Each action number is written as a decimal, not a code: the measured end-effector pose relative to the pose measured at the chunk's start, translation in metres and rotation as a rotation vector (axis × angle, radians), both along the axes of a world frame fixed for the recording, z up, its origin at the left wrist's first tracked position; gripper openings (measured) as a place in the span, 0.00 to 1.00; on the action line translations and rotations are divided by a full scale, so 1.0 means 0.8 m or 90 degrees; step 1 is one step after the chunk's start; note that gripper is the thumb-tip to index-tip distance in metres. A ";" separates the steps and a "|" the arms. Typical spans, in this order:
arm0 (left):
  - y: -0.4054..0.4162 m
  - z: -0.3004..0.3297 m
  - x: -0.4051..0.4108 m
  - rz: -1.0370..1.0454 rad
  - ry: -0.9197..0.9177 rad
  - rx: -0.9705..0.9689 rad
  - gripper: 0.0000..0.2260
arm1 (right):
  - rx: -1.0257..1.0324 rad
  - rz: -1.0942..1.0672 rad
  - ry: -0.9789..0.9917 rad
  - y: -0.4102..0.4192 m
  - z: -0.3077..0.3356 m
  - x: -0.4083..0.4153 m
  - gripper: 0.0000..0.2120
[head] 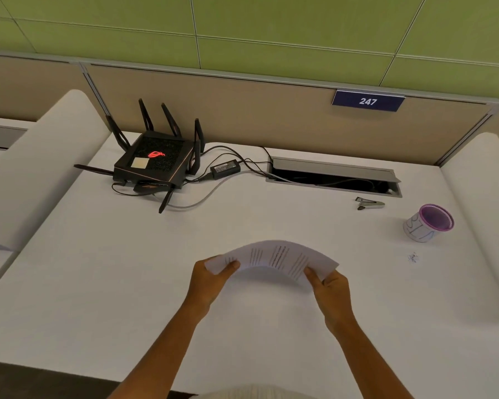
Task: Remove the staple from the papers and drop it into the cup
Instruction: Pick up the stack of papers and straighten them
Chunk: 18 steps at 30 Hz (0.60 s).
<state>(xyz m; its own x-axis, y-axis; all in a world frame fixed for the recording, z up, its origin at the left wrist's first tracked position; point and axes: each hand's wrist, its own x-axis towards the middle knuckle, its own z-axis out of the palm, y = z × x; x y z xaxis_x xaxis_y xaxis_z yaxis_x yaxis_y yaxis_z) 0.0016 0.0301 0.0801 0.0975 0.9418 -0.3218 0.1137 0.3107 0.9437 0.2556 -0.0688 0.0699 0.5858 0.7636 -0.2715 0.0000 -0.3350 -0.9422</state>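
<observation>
We note left hand (211,279) and right hand (330,289) each pinching the bowed papers (274,259); staple remover (369,203) lies near the cup (428,223).

Office workstation. White bench (127,269) enclosed by beige partition panels (242,110), numbered plate (368,101) (reads "247") fixed to the top rail. Cable tray (333,175) recessed in the bench; black router (153,162) with power adapter (225,169) alongside.

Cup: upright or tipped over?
Upright. The cup stands on its base on the desk, purple rim facing up. Contents: cannot tell.
</observation>
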 end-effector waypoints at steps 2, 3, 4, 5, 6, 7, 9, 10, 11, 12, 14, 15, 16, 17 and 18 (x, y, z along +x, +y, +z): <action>-0.006 -0.004 0.000 -0.007 0.017 -0.001 0.07 | -0.008 -0.005 0.001 -0.002 -0.004 -0.001 0.11; -0.005 -0.003 0.000 -0.004 0.014 0.000 0.06 | -0.005 -0.009 0.002 -0.001 -0.001 -0.001 0.11; -0.003 -0.002 -0.001 -0.003 0.012 0.003 0.06 | -0.003 -0.012 0.003 0.001 0.003 0.000 0.10; -0.001 -0.001 -0.002 -0.007 0.011 0.007 0.06 | -0.001 -0.014 0.005 0.003 0.006 0.001 0.10; -0.001 0.002 -0.002 -0.012 0.013 0.012 0.06 | 0.000 -0.017 0.006 0.003 0.007 0.002 0.10; 0.000 0.003 -0.002 -0.019 0.016 0.020 0.07 | 0.001 -0.017 0.006 0.002 0.008 0.002 0.11; 0.000 -0.001 -0.005 -0.024 0.025 0.023 0.07 | -0.005 -0.009 0.003 0.000 0.006 0.000 0.10; -0.001 -0.002 -0.005 -0.022 0.029 0.015 0.07 | -0.014 -0.003 0.004 -0.001 0.003 0.000 0.10; -0.002 -0.005 -0.007 -0.023 0.035 0.006 0.08 | -0.024 0.004 0.006 -0.003 -0.001 -0.001 0.10; -0.002 -0.007 -0.009 -0.024 0.043 -0.001 0.09 | -0.034 0.011 0.009 -0.004 -0.004 -0.002 0.10; -0.002 -0.011 -0.011 -0.026 0.059 -0.008 0.13 | -0.047 0.023 0.010 -0.006 -0.005 -0.002 0.10; -0.001 -0.010 -0.012 -0.028 0.068 -0.009 0.14 | -0.049 0.030 0.008 -0.006 -0.003 0.000 0.10; 0.000 -0.008 -0.013 -0.030 0.078 -0.009 0.14 | -0.050 0.038 0.008 -0.005 0.000 0.003 0.09; 0.002 -0.005 -0.015 -0.034 0.089 -0.011 0.12 | -0.053 0.049 0.014 -0.004 0.005 0.008 0.09; 0.004 -0.003 -0.018 -0.040 0.098 -0.014 0.10 | -0.054 0.064 0.028 -0.003 0.010 0.014 0.09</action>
<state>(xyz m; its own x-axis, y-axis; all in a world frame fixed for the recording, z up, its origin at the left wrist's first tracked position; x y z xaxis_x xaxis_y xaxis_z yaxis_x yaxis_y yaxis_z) -0.0124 0.0330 0.0776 0.1043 0.9281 -0.3573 0.2757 0.3182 0.9070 0.2666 -0.0710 0.0777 0.4938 0.7908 -0.3617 -0.0029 -0.4145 -0.9100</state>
